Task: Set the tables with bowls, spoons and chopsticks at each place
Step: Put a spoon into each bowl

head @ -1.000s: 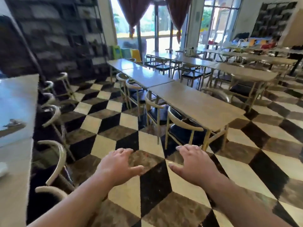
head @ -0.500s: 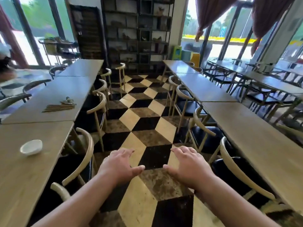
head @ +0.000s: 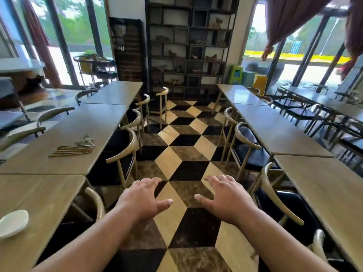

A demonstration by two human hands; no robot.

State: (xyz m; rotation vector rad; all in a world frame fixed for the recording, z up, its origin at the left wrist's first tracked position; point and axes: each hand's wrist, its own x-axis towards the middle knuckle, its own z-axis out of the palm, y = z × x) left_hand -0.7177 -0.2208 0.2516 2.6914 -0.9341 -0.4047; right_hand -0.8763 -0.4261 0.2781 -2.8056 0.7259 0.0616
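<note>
- Head view: the camera has swung left in the last second. It was on the right-hand row and now looks straight down the aisle of black, cream and brown checkered floor point(head: 184, 169).
- Head view: the left hand point(head: 141, 201) and right hand point(head: 225, 201) are still out in front, palms down above the floor. The fingers point(head: 151, 181) are spread and relaxed, and they grip nothing.
- Head view: the turn has brought the supplies into sight. A small white ceramic bowl point(head: 12, 222) sits alone on the nearest long wooden desk point(head: 49, 195) of the left row, close to the person's side.
- Head view: one desk further on lies a bundle of thin wooden chopsticks point(head: 70, 151). A little heap of pale spoons point(head: 85, 142) lies just beyond its far end, near the aisle edge.
- Head view: the right-hand row of wooden desks point(head: 324, 193) shows nothing on it. The curved-back wooden chairs point(head: 125, 152) are tucked in along both rows.
- Head view: my read is that the setting has barely begun. Only one bowl is out, and the cutlery is still heaped rather than laid at places. With both hands free, a reach left for the chopsticks and spoons looks like the likely next move.
</note>
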